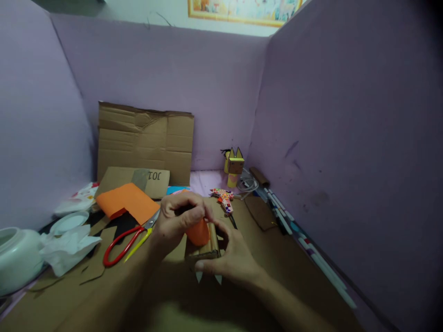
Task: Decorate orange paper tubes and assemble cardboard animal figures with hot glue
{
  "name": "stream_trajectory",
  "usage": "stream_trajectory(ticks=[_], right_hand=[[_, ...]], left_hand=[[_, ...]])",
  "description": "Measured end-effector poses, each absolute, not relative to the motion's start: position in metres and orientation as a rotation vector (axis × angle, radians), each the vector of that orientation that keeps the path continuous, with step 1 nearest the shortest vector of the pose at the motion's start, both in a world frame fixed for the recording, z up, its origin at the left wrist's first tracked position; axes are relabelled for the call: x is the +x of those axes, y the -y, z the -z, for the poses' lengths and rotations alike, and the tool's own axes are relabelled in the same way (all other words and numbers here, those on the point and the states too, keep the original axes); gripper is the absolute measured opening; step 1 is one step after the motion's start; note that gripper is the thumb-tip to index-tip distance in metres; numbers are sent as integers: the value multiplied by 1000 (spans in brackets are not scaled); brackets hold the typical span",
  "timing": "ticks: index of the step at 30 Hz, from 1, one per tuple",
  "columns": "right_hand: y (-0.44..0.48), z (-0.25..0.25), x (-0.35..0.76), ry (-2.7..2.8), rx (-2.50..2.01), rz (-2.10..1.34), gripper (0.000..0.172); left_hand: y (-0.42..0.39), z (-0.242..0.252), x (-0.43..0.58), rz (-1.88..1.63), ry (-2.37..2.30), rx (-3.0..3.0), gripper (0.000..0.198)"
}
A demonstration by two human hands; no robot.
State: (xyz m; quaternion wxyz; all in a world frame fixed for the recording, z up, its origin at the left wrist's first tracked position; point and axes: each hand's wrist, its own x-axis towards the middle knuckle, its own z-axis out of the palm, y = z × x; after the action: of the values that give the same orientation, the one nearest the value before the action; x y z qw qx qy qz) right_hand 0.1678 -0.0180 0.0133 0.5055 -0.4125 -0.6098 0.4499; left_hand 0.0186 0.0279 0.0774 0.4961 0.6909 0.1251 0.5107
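Note:
My right hand (235,256) grips a small brown cardboard piece (203,251) with a ridged or tube-like top and two white pointed tips along its lower edge. A curved orange paper piece (198,234) rests against the cardboard. My left hand (180,219) is closed in a pinch at the top of that orange paper, and its fingertips meet those of my right hand. Part of the orange paper is hidden behind my left fingers. Left of my hands lie scissors (119,242) with red handles, beside a yellow pointed tool (138,244).
An orange sheet (129,200) and a white jar (19,258) are on the left. Cardboard (145,143) leans on the back wall. A cat-like cardboard figure (236,166), a patterned piece (224,198), a coiled cable (248,184) and markers (325,269) lie beyond and right.

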Motion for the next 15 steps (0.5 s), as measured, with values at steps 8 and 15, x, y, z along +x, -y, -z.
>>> stream_trajectory(ticks=[8, 15], right_hand=[[3, -23, 195, 1658, -929, 24, 61], [-4, -15, 207, 1718, -903, 577, 49]], left_hand=[[-37, -108, -2, -1400, -612, 1509, 52], [-39, -83, -1, -806, -1027, 1639, 56]])
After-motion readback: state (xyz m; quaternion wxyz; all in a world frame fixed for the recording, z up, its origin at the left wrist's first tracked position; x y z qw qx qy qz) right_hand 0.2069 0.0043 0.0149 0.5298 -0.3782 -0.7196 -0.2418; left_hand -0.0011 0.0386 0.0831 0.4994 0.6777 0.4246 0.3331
